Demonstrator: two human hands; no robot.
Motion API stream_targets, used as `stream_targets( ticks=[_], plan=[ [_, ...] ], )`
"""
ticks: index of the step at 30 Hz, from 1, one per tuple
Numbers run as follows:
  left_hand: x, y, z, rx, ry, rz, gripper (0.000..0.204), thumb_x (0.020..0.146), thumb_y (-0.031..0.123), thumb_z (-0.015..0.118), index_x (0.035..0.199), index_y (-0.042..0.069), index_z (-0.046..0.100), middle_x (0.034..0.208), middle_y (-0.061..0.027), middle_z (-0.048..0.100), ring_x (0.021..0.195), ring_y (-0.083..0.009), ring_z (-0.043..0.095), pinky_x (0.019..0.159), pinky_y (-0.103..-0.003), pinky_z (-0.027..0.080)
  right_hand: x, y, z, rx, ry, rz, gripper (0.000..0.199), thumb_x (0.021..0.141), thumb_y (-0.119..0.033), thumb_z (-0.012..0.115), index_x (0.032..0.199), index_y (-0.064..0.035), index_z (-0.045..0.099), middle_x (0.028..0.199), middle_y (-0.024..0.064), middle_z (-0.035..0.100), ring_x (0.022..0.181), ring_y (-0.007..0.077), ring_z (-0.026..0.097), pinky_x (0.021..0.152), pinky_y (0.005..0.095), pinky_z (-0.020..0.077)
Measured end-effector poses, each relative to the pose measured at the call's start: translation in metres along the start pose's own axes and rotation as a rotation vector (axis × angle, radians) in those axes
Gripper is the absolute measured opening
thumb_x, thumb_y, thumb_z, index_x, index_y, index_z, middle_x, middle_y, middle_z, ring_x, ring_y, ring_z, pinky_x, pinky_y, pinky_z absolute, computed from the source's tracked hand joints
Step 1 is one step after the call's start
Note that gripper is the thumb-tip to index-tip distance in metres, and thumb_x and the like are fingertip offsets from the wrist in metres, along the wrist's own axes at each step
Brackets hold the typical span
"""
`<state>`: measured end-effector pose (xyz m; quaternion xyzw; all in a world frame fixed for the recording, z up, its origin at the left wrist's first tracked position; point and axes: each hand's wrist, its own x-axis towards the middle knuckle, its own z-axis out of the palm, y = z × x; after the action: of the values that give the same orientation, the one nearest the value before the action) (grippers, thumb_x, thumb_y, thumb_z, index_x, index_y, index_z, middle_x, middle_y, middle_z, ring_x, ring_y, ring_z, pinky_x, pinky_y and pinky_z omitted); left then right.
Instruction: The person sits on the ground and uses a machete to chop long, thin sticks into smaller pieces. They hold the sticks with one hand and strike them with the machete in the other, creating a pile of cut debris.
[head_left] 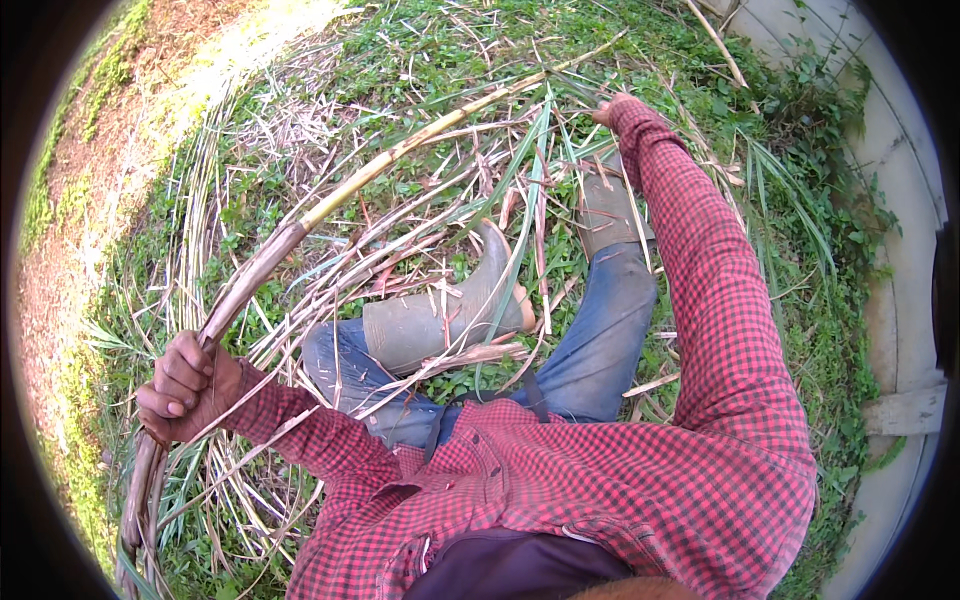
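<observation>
Our left hand (185, 388) is clamped on a long cane stalk (330, 205) arching over our rubber boots (440, 318). Our right hand (606, 110) reaches beyond the boots into green leaves (540, 150); its grip we cannot tell.

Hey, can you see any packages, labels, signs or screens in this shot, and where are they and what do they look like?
None in view. The scene is outdoor ground: grass and dry leaves, a long sugarcane stalk held in the left hand, rubber boots, and a pale concrete edge at the right. The right hand reaches into the leaves, mostly hidden by its sleeve.
</observation>
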<state>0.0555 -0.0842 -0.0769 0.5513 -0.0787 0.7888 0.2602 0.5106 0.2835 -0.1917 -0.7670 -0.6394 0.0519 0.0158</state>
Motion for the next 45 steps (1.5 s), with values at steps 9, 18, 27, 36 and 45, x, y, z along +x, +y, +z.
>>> stream_targets(
  ticks=[9,18,27,36,45],
  plan=[
    [-0.006,-0.036,-0.034,0.503,0.713,0.114,0.035,0.089,0.031,0.043,0.061,0.012,0.039,0.045,0.003,0.025,0.039,-0.0079,0.023,0.041,-0.023,0.021,-0.136,-0.017,0.021,0.316,-0.057,-0.408,0.044,0.071,-0.044,0.057,0.098,-0.0096,0.057,0.082,0.0175,0.062,0.076,0.0331,0.06,0.073,0.0421,0.0481],
    [-0.031,-0.044,-0.064,0.689,1.153,0.04,0.023,0.088,0.027,0.044,0.078,0.007,0.039,0.049,-0.0024,0.032,0.042,-0.0143,0.036,0.045,-0.028,0.042,-0.117,-0.104,0.105,0.375,-0.071,-0.185,0.042,0.074,-0.042,0.059,0.103,-0.012,0.054,0.084,0.0142,0.064,0.079,0.0312,0.062,0.072,0.04,0.049],
    [-0.185,-0.052,-0.186,0.907,2.113,-0.508,0.042,0.091,0.027,0.037,0.107,-0.012,0.042,0.082,-0.0188,0.059,0.065,-0.0288,0.061,0.055,-0.037,0.055,-0.198,-0.069,0.141,1.046,-0.597,-0.123,0.04,0.071,-0.04,0.067,0.078,-0.0023,0.057,0.056,0.0043,0.051,0.044,0.0146,0.049,0.042,0.0302,0.0418],
    [-0.208,-0.038,-0.176,0.686,1.756,-0.406,0.036,0.08,0.012,0.054,0.108,-0.006,0.044,0.099,-0.0179,0.052,0.088,-0.0308,0.055,0.079,-0.048,0.047,-0.322,-0.115,0.169,1.226,-0.795,-0.036,0.043,0.073,-0.037,0.069,0.09,0.001,0.058,0.057,0.0027,0.049,0.043,0.0099,0.047,0.038,0.026,0.0388],
    [-0.225,0.03,-0.143,0.298,1.239,-0.238,0.075,0.058,0.051,0.075,0.111,0.004,0.049,0.121,-0.0208,0.045,0.113,-0.0357,0.043,0.101,-0.054,0.027,-0.326,-0.117,0.172,0.771,-0.416,-0.39,0.058,0.081,-0.054,0.05,0.089,0.0026,0.054,0.061,0.0124,0.055,0.047,0.0207,0.055,0.048,0.0329,0.0434]
  ],
)
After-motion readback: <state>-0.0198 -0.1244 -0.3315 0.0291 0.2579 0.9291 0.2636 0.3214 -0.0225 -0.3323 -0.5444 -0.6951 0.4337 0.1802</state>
